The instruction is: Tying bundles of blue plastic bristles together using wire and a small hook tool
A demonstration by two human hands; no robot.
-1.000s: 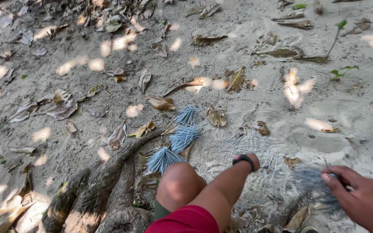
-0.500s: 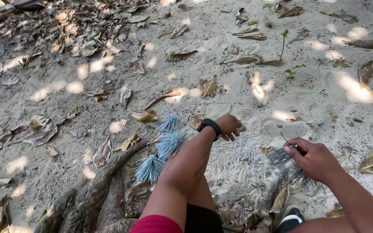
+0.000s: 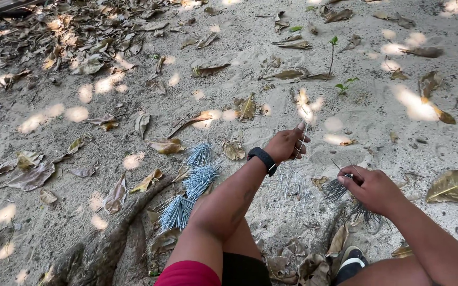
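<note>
Thin grey sticks (image 3: 287, 186), like stripped leaf midribs, lie loose and scattered on the sandy ground (image 3: 377, 116) between the two hands, just near of the left hand. Left hand (image 3: 287, 144) reaches far forward, black wristband (image 3: 263, 160) on the wrist, fingers pinched shut on a few thin sticks that rise past the fingertips. Right hand (image 3: 372, 186) sits nearer and to the right, closed round a dark bundle of sticks (image 3: 340, 188) whose ends fan out left of the fist and below it.

Three finished-looking bluish-grey bundles (image 3: 194, 182) lie in a row to the left of the left forearm, beside a tree root (image 3: 112, 228); the far one, middle one and near one are just beside each other.

Judgement on progress: roughly midway. Three bundles set aside, a fourth part-gathered in the right hand, a fair patch of loose sticks left on the sand to pick up. Cannot tell whether the set-aside bundles are tied.

Dry leaves (image 3: 107, 47) litter the far left; a small green seedling (image 3: 335, 58) stands far right. A dark shoe (image 3: 351, 262) shows at the near edge.
</note>
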